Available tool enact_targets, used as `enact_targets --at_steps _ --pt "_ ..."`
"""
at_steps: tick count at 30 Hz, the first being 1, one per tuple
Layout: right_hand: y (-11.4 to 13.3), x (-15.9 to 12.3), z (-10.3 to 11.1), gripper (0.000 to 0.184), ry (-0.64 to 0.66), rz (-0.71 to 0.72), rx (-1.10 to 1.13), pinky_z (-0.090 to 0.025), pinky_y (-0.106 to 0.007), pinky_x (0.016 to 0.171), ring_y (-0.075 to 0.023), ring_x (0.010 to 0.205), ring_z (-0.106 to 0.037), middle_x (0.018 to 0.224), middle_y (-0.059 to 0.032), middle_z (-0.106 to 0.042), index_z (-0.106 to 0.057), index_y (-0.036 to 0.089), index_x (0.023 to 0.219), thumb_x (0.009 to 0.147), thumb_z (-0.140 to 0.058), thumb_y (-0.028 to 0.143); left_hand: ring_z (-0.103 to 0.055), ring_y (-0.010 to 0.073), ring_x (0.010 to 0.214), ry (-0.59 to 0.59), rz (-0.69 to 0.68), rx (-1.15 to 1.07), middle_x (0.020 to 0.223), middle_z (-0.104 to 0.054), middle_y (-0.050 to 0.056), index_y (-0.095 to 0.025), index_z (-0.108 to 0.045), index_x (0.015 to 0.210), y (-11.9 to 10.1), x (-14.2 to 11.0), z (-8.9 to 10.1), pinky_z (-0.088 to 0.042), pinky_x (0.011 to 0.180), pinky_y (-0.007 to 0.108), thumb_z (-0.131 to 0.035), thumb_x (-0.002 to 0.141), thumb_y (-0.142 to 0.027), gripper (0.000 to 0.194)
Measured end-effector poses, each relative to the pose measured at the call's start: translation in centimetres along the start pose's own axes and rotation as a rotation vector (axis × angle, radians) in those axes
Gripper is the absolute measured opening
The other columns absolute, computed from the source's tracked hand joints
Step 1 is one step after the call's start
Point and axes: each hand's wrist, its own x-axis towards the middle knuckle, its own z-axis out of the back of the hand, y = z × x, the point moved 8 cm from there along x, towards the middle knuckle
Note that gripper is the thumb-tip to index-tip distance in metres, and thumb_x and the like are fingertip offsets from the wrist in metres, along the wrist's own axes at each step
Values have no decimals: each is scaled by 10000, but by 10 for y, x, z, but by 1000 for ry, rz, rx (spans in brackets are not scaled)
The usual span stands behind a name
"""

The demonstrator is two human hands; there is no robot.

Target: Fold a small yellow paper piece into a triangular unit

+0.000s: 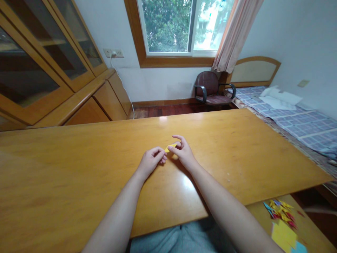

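A small piece of folded yellow paper (171,147) is held between my two hands, just above the wooden table (79,175). My left hand (153,159) pinches its left end between thumb and fingers. On the other end, the thumb and a finger of my right hand (183,151) are closed, while its index finger sticks out away from the paper. The fingers cover part of the paper, so its full shape is hidden.
At the lower right, a lower surface (313,221) bears a pile of folded colored papers (283,212) and flat yellow sheets (284,234). Beyond the table stand an armchair (209,88), a bed (297,119) and a glass-door cabinet (86,102).
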Motion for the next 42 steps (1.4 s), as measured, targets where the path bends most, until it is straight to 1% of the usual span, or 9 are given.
enact_targets --at_steps 3,8,11,14,19,21,30,38,42 --pt "-1 1 -2 584 35 9 -1 -437 -246 613 -127 668 -590 760 46 -655 -482 235 1214 702 -760 273 -616 128 580 -62 -25 -11 673 -677 26 -155 -630 764 -2 0 6 -507 586 241 -619 834 -397 252" --pt "-2 1 -6 569 78 25 -41 -448 -248 620 -126 676 -603 768 47 -656 -485 243 1207 703 -748 253 -589 123 580 -132 -75 97 672 -652 5 -168 -623 772 -9 -2 9 -480 573 227 -640 825 -393 232" --pt "0 0 -8 542 93 45 -96 -448 -252 633 -125 691 -608 780 43 -654 -492 242 1206 719 -732 250 -574 119 569 -126 -119 182 656 -635 -6 -175 -626 767 -12 -2 8 -458 562 218 -634 836 -382 219" --pt "1 0 -8 520 94 61 -138 -442 -257 645 -127 710 -615 792 41 -652 -498 241 1198 727 -719 237 -584 121 579 -97 -137 201 671 -641 -3 -179 -626 770 -12 -2 6 -463 577 221 -615 856 -380 218" --pt "1 0 -9 468 104 78 -145 -460 -287 727 -126 714 -619 768 51 -651 -510 240 1159 733 -702 213 -578 122 579 -60 -142 242 655 -632 -1 -179 -621 743 -12 -1 3 -450 576 222 -604 861 -366 221" --pt "1 0 -9 454 103 74 -138 -461 -290 733 -124 701 -616 752 55 -650 -515 238 1141 728 -700 209 -572 120 568 -59 -131 236 644 -629 -4 -178 -619 737 -12 -1 3 -445 571 223 -608 854 -355 212" --pt "-1 -1 -6 434 82 41 -108 -427 -251 615 -112 610 -559 679 71 -624 -503 219 1134 737 -678 245 -544 111 540 -56 -47 86 617 -609 -18 -175 -600 725 -9 -2 3 -433 541 219 -640 812 -346 196" --pt "3 0 -5 441 73 41 -86 -460 -285 723 -119 657 -593 678 78 -630 -499 224 1152 754 -683 266 -541 107 549 -50 -26 31 629 -611 -13 -171 -606 752 -3 -1 5 -431 544 219 -642 826 -368 214" --pt "4 0 -5 448 68 25 -65 -465 -288 709 -123 655 -590 676 73 -621 -495 223 1172 779 -687 319 -552 110 551 -75 -27 15 640 -618 -9 -172 -606 758 -1 -1 8 -443 544 221 -652 822 -391 232"
